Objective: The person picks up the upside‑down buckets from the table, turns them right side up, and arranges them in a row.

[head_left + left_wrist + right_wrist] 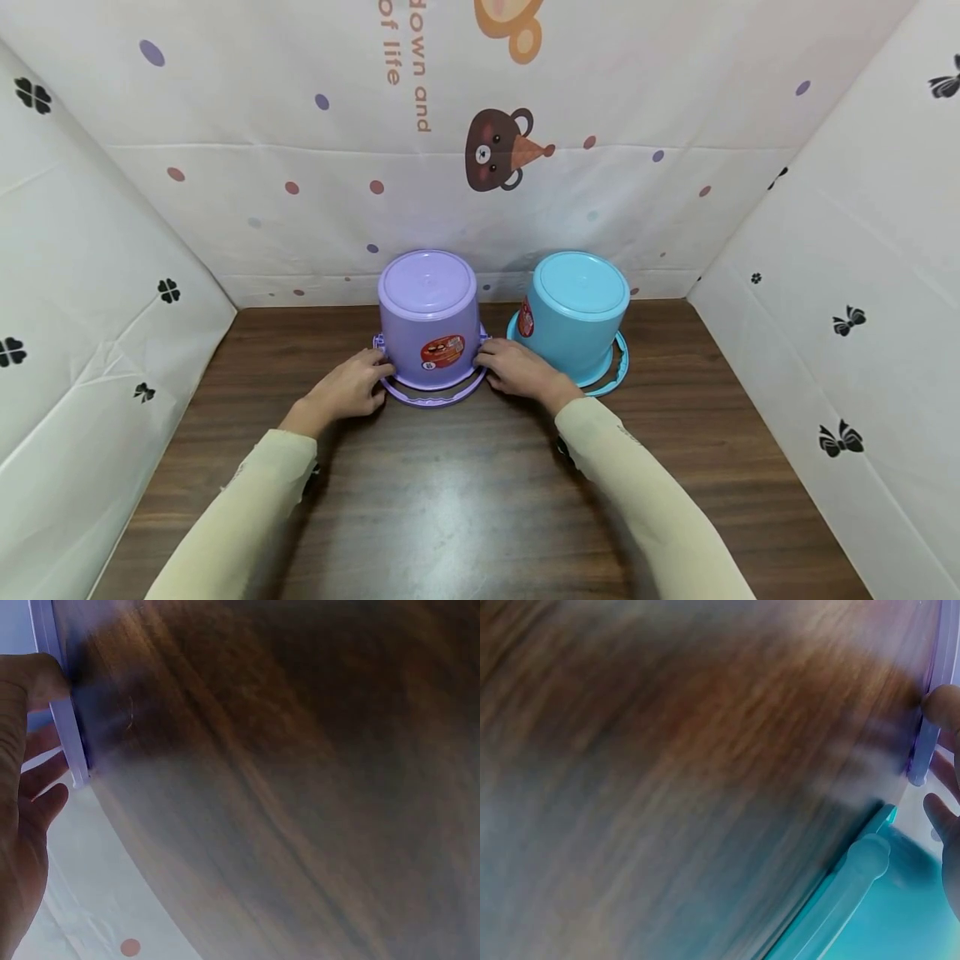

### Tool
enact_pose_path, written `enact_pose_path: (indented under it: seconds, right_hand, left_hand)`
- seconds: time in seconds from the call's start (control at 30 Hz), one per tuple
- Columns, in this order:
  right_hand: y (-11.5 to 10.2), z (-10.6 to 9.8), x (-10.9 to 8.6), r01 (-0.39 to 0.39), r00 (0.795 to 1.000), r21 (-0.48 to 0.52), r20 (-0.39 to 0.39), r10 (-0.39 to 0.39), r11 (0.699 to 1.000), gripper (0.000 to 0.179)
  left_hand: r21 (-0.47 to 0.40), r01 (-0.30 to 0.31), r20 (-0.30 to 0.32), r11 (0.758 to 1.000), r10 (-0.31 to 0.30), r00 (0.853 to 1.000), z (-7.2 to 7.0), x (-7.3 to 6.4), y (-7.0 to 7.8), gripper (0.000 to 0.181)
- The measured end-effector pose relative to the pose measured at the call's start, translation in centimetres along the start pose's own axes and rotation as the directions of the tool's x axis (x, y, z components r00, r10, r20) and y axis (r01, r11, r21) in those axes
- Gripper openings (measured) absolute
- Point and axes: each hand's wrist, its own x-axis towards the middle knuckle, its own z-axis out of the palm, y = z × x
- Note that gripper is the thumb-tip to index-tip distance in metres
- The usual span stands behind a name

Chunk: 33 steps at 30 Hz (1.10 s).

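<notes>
An upside-down purple bucket (408,337) stands on the table near the back wall, its handle (427,402) lying in front and a red label on its side. My left hand (348,386) grips the left side of its rim, where the left wrist view shows the thumb over the rim (69,739) and several fingers behind it. At the right side of the rim my right hand (517,367) grips in the same way, thumb in front. To the right of that hand is an upside-down turquoise bucket (577,333), apart from the purple one.
The turquoise bucket's handle (618,375) lies on the dark wood table (435,500) at its right front, close to my right forearm. A white patterned sheet (300,225) rises behind the buckets, with similar sheets at the left and right.
</notes>
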Motion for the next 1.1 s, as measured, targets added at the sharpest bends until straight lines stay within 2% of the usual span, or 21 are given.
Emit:
enact_pose_path:
  seconds: [0.43,0.83,1.1]
  right_hand:
    - [0.11,0.23,0.46,-0.011,1.000,-0.008,0.000,0.011,1.000,0.028]
    - [0.44,-0.51,0.84,-0.007,0.999,-0.025,0.042,0.008,1.000,0.027]
    - [-0.13,0.00,0.99,-0.030,0.998,-0.134,0.047,0.037,0.991,0.023]
  left_hand:
    - [0.056,-0.052,-0.003,0.997,0.053,0.999,0.05,0.47,-0.21,0.024]
    - [0.089,-0.093,-0.032,0.992,0.096,0.995,0.14,0.41,-0.37,0.019]
    - [0.106,-0.077,-0.044,0.991,0.082,0.996,0.50,0.30,-0.10,0.020]
